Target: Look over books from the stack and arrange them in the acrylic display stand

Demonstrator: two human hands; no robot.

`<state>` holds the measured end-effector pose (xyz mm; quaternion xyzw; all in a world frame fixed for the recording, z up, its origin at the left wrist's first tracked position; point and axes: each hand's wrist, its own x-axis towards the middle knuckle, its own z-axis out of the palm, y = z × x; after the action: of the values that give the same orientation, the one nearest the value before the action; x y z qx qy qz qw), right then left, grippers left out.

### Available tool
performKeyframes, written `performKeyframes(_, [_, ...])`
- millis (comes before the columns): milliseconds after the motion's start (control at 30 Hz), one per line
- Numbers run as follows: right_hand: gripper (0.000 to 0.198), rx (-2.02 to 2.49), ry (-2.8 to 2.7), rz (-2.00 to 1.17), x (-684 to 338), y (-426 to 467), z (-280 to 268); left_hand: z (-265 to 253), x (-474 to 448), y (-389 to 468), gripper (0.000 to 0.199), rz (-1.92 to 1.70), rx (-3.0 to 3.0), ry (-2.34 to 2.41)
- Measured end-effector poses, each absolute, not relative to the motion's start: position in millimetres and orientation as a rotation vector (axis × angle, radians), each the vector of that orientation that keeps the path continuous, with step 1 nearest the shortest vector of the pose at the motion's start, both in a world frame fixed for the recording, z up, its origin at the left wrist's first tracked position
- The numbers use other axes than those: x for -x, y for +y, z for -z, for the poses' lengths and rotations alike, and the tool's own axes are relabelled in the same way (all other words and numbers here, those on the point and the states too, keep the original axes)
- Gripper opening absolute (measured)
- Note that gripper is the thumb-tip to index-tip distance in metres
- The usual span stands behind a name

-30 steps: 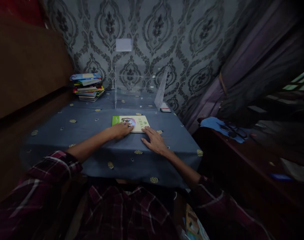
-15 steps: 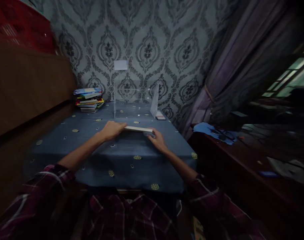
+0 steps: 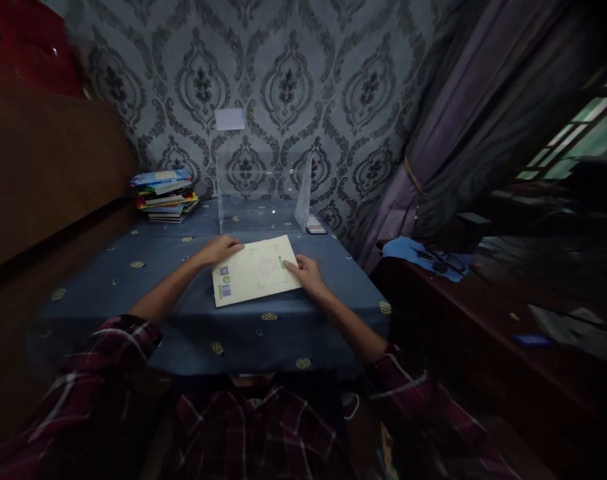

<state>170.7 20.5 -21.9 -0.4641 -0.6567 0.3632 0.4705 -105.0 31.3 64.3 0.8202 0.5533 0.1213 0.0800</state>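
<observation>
Right now, a thin cream paperback book (image 3: 256,277) with its printed back cover facing up lies between the two bare hands, near the centre of the frame. The left grip (image 3: 222,249) is closed on its upper left edge; the right grip (image 3: 307,272) pinches its right end, thumb on the cover. Whether the book touches the blue, pineapple-patterned cloth-covered desk (image 3: 178,287) beneath cannot be told.

Half a second earlier the book shows only as a narrow pale edge; a second earlier its green-banded front cover faces up. Now it is turned over.

At the cover's lower left are a QR code, a round green mark and a barcode on green; a framed block of small reddish lines and a green label sit towards the right, too small to read. The spines of the multicoloured book stack (image 3: 166,197) at left of frame are illegible too.
</observation>
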Motion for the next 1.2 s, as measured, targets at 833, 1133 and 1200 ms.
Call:
performKeyframes(833, [0.019, 1.558, -1.698, -1.272, -183, 38, 4, -16, 41, 38, 0.039, -0.154, -2.897, 1.551])
performKeyframes(1133, [0.031, 1.495, -1.703, -1.358, -189, 41, 13, 9, 51, 14, 0.056, -0.281, -2.763, 1.126])
performKeyframes(1200, [0.031, 1.517, -1.687, -1.385, -188, 40, 12, 6, 52, 38, 0.061, -0.229, -2.716, 1.116])
